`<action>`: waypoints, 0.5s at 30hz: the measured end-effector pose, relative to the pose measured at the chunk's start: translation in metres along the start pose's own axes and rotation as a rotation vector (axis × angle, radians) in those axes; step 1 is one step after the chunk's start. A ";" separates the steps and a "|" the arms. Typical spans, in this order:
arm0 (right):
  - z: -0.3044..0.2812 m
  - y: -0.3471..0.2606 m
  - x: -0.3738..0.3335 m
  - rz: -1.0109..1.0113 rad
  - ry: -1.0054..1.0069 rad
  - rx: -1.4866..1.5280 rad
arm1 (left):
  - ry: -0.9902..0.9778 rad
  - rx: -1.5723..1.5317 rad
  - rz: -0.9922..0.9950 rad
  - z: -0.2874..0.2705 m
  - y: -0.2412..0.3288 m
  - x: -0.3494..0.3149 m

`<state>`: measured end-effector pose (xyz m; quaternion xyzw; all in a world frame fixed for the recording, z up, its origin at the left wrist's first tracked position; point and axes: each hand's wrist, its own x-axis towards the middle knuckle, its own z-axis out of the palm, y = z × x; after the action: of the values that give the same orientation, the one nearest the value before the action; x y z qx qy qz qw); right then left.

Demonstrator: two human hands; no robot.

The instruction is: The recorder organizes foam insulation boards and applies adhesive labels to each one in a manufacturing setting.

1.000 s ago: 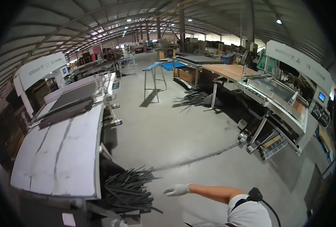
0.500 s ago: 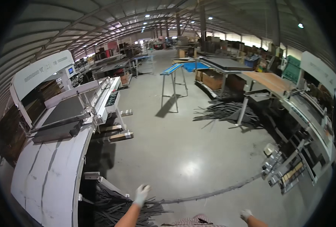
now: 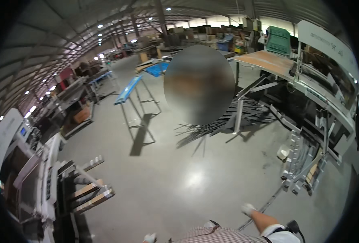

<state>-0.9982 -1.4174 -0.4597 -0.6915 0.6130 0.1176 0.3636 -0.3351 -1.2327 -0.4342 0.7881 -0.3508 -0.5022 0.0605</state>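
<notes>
The grey concrete floor (image 3: 167, 178) spreads out under me, shiny where the roof lights reflect. To my right runs a long machine line (image 3: 329, 109) with a brown board (image 3: 268, 60) lying flat on its far end. To my left stands a white machine (image 3: 38, 182) with short wooden planks (image 3: 92, 194) sticking out of its near side. Far ahead and a little left is a blue trestle stand (image 3: 131, 91), and beyond the middle of the floor a heap of dark thin strips (image 3: 228, 121) lies around a table leg. A green crate (image 3: 278, 40) sits far right; I cannot see what is in it. A small pale bucket (image 3: 283, 152) stands on the floor beside the right machine, its contents hidden from here.

A blurred oval covers the middle far area, so whatever is behind it is lost.

My right hand (image 3: 247, 209), gloved in white, hangs low at the near right, just beside a thin dark rail (image 3: 264, 210) lying on the floor; I cannot tell whether the fingers are curled or loose. My left hand (image 3: 150, 238) is cut off by the lower edge, only a bit of white glove showing, its grip unreadable. Both appear to hold nothing.
</notes>
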 end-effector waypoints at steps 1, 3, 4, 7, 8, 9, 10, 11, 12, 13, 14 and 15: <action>-0.066 -0.110 0.035 0.091 0.162 0.463 | -0.103 0.440 -0.033 -0.024 -0.021 0.010; -0.155 -0.205 0.111 -0.099 0.128 0.632 | -0.166 0.370 -0.187 -0.038 0.027 0.037; -0.182 -0.249 0.145 -0.206 0.089 0.788 | -0.151 0.260 -0.243 -0.047 0.054 0.041; -0.269 -0.362 0.211 -0.655 -0.003 0.431 | -0.086 0.055 -0.272 -0.078 0.113 0.090; -0.292 -0.378 0.214 -0.653 -0.007 0.430 | -0.070 0.004 -0.256 -0.086 0.131 0.114; -0.309 -0.394 0.216 -0.640 -0.092 0.321 | -0.055 -0.048 -0.236 -0.097 0.151 0.139; -0.337 -0.399 0.233 -0.624 -0.159 0.204 | -0.037 -0.090 -0.202 -0.107 0.177 0.172; -0.333 -0.382 0.278 -0.639 -0.156 0.170 | -0.013 -0.121 -0.178 -0.126 0.198 0.201; -0.324 -0.357 0.311 -0.661 -0.180 0.125 | 0.030 -0.169 -0.135 -0.143 0.216 0.223; -0.324 -0.323 0.342 -0.541 -0.205 0.058 | 0.073 -0.216 -0.062 -0.162 0.240 0.256; -0.331 -0.299 0.362 -0.451 -0.206 0.029 | 0.149 -0.321 0.020 -0.182 0.240 0.293; -0.322 -0.226 0.387 -0.497 -0.107 -0.011 | 0.123 -0.474 0.290 -0.215 0.315 0.326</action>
<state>-0.7932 -1.9240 -0.3860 -0.8158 0.4034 0.0642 0.4095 -0.2295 -1.7230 -0.4328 0.7225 -0.3282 -0.5076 0.3356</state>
